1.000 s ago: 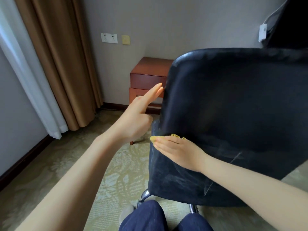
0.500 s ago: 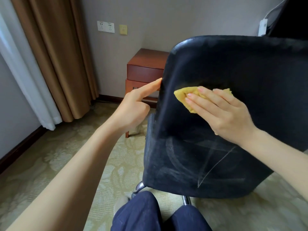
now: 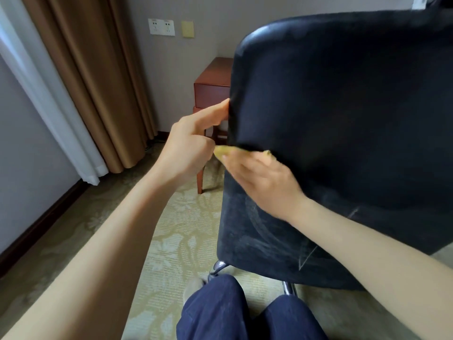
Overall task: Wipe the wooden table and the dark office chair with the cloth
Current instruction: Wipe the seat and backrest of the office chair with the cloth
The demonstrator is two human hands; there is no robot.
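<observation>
The dark office chair [image 3: 343, 106] fills the right side of the head view, its backrest turned toward me and streaked with pale wipe marks low down. My right hand [image 3: 264, 182] lies flat on the backrest near its left edge and presses the yellow cloth [image 3: 224, 150] against it. Only the cloth's front rim shows past the fingertips, and the hand is blurred by motion. My left hand [image 3: 188, 148] touches the chair's left edge with straight fingers. The small wooden table [image 3: 212, 82] stands behind the chair against the wall, half hidden by it.
Brown curtains [image 3: 98, 82] and a white sheer hang at the left. Wall sockets [image 3: 161, 27] sit above the table. Patterned carpet [image 3: 181, 241] covers the floor. The chair's chrome base [image 3: 218, 267] is just in front of my knees [image 3: 220, 310].
My right hand has swept the cloth down and to the left across the backrest, from its upper middle to the left edge. My left hand stays on the chair's edge.
</observation>
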